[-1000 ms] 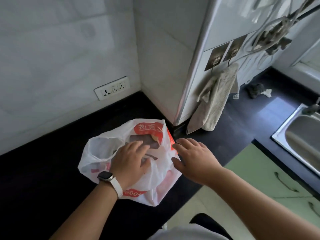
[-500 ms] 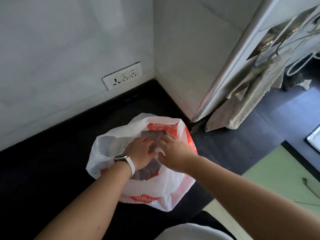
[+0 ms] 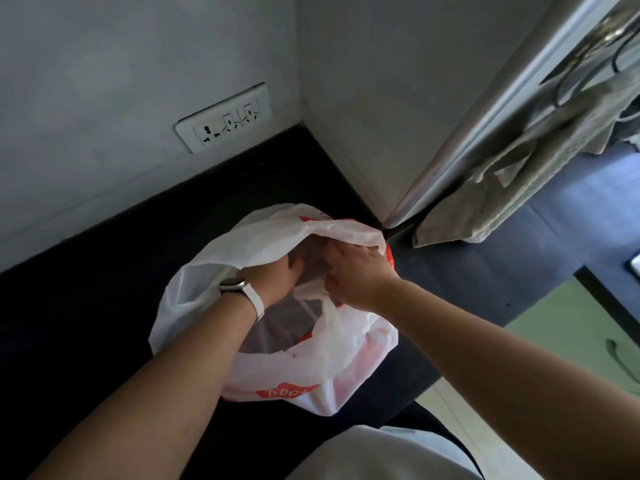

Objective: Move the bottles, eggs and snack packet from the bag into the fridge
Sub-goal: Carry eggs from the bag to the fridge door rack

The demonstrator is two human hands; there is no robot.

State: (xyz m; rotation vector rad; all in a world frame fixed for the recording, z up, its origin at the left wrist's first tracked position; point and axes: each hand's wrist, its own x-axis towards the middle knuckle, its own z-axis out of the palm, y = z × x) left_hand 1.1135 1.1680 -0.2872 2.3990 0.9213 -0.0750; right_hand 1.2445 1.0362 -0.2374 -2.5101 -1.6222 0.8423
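A white plastic bag (image 3: 263, 244) with red print sits on the black counter (image 3: 86, 306), its mouth spread wide. My left hand (image 3: 277, 277), a white watch on its wrist, reaches down inside the bag; its fingers are hidden by the far flap, so what they touch cannot be told. My right hand (image 3: 356, 275) pinches the near rim of the bag at its mouth and holds it apart. Something dark shows through the plastic inside. The bottles, eggs and snack packet are not separately visible.
The fridge's white side (image 3: 381, 98) stands right behind the bag, with a metal edge strip (image 3: 485, 109). A grey towel (image 3: 502, 188) hangs to the right. A wall socket (image 3: 223, 117) sits above the counter. Green cabinet fronts (image 3: 571, 341) lie lower right.
My left hand went from resting on top of the bag to reaching inside it. My right hand came in, took the rim and pulled the mouth apart. The view tilted closer.
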